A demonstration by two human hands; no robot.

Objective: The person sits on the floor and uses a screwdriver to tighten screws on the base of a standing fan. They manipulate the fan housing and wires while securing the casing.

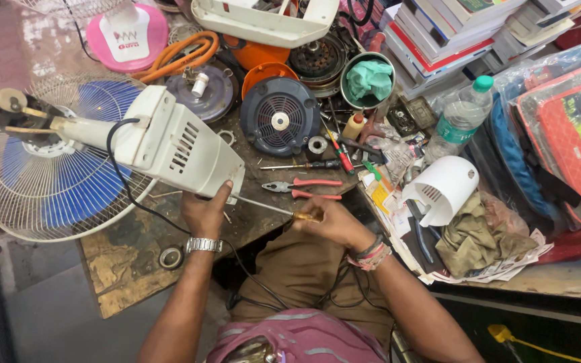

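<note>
White plastic fan motor housing with slotted vents (179, 144) lies tilted on the cluttered brown workbench (136, 249), its front end joined to a bare motor shaft assembly (15, 111) that sits over a round white wire fan guard with blue blades (48, 181). A black power cord (126, 188) loops from the top of the housing down past the wrist. The left hand (204, 212), wearing a metal wristwatch (203, 245), presses against the lower corner of the housing, thumb raised onto its edge and fingers curled underneath, steadying it. The right hand (334, 222), with thread bands at the wrist, is closed around the yellow handle of a long thin screwdriver (270, 208), whose metal shaft runs up and left to meet the underside of the housing just beside the left thumb. Just beyond the hands lie red-handled pliers (300, 188) and a dark-handled screwdriver (304, 165). Farther back sits a round dark grey vented motor cover (279, 117), a metal bowl holding a green cloth (368, 81), and a clear plastic water bottle with a green cap (462, 121). A white domed plastic cover (442, 188) rests to the right on crumpled tan fabric (479, 235).
</note>
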